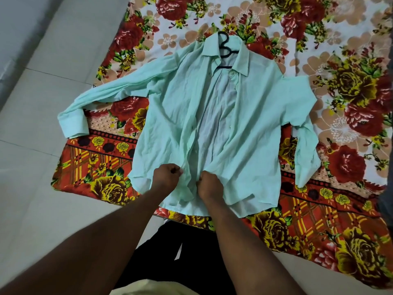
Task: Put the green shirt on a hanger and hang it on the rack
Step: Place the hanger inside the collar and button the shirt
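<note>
A pale green long-sleeved shirt (251,128) lies spread face-up on a flowered bedsheet, front open, sleeves out to both sides. A black hanger (225,48) sits inside the collar, its hook poking out at the top. Near the shirt's lower hem, my left hand (167,175) pinches the left front edge and my right hand (209,185) pinches the right front edge, close together. The hanger's shoulders are hidden under the cloth. No rack is in view.
The flowered sheet (340,103) in red, yellow and white covers the floor from the middle to the right. Pale floor tiles (42,103) lie to the left. My dark trousers (180,252) show at the bottom.
</note>
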